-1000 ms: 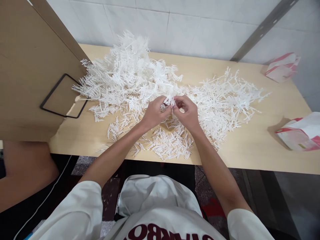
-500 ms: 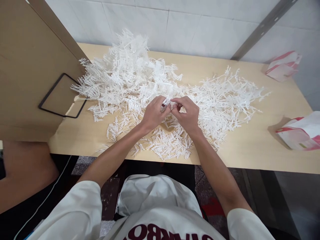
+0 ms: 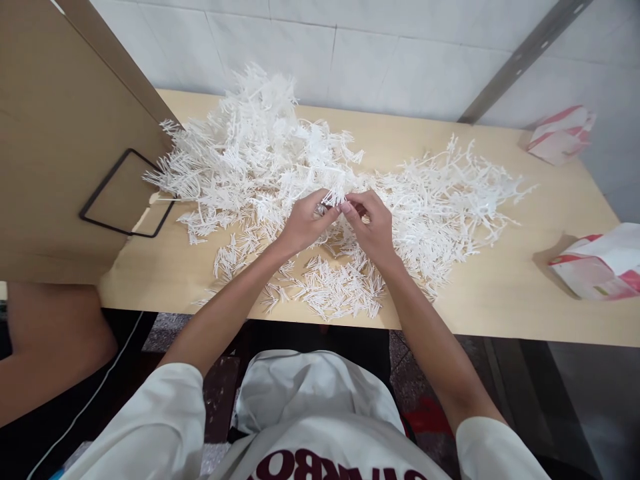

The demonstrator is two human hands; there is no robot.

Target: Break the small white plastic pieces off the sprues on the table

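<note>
Over the middle of the table, my left hand (image 3: 309,221) pinches a white branched plastic sprig (image 3: 333,196) whose thin prongs fan out above the fingers. My right hand (image 3: 374,225) is closed too, its thumb and forefinger gripping at the right side of the same sprig, touching the left fingertips. Behind the hands rises a tall heap of white branched plastic sprigs (image 3: 255,140). To the right spreads another pile of longer branched stems (image 3: 460,193). Small loose white prongs (image 3: 340,287) lie in front, under my wrists. The sprig's lower end is hidden by my fingers.
A brown board panel (image 3: 65,153) with a black rectangular frame (image 3: 95,193) stands at left. Two red-and-white paper bags, a far one (image 3: 563,133) and a near one (image 3: 597,267), sit at right. Another person's bare limb (image 3: 60,340) shows at lower left. A tiled wall backs the table.
My right hand has shifted slightly left and up, and its fingertips now meet the left ones at the sprig. The sprig's prongs show more fully above the fingers.
</note>
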